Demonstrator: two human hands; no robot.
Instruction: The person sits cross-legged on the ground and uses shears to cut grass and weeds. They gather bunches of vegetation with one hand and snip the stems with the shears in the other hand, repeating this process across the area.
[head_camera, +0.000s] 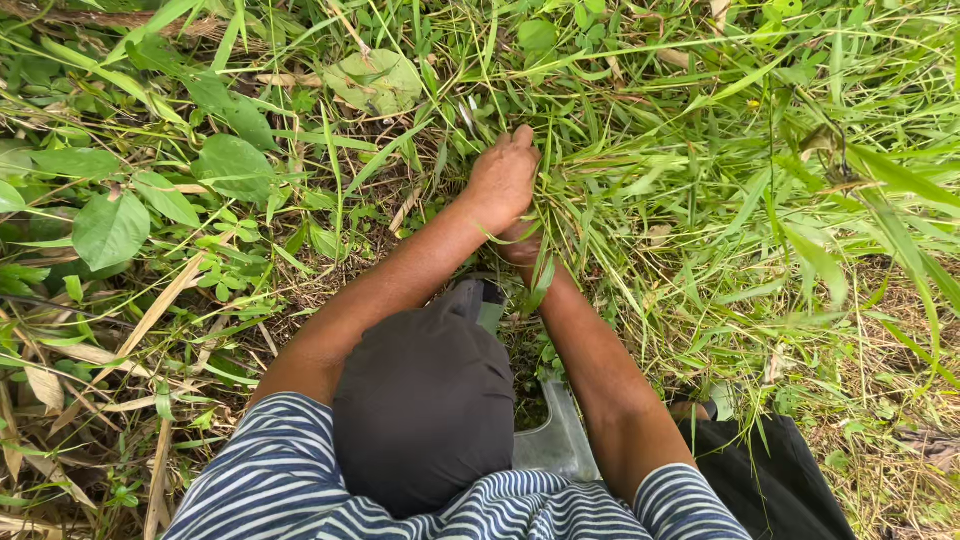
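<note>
Broad green leaves (110, 228) grow at the far left, over dry brown blades (150, 320) that lie flat on the ground. More to the middle, the person's left forearm comes up from a striped sleeve (260, 470) and ends in the left hand (503, 180). This hand is closed as a fist around a bunch of long grass (590, 190); the fingers are curled together and pressed on the stems, and the thumb points upward. Just under it, touching it, is the right hand (522, 245). It is mostly hidden behind the left hand and the grass blades, so I cannot tell how its fingers stand. The bunch of grass starts at the two hands and spreads out to the right. Below the hands, between the two forearms, a dark rounded knee (425, 400) is seen. At the far right the grass is thick and tall, with a piece of black cloth (770, 470) at the lower edge.
</note>
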